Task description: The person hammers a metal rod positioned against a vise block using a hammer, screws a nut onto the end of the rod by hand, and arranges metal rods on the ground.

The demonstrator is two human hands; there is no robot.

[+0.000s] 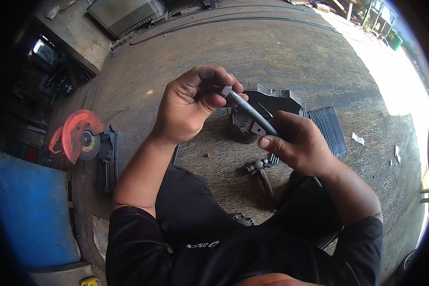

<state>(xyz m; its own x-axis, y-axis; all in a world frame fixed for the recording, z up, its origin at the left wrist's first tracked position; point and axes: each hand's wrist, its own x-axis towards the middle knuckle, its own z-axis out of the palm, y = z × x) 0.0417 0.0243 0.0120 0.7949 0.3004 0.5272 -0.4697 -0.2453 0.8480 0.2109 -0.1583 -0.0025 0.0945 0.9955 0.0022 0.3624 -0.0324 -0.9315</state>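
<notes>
Left hand (187,102) holds a long bolt (249,109) near its head; right hand (302,145) grips its other end above the floor (209,43).

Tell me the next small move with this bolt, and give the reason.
Probably ease the right hand back slightly to bare the end of the bolt: its fingers cover that end, while the left hand grips the head and should steady it.

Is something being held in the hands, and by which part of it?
A bolt: the left hand holds it by the head, the right hand near the other end.
</notes>
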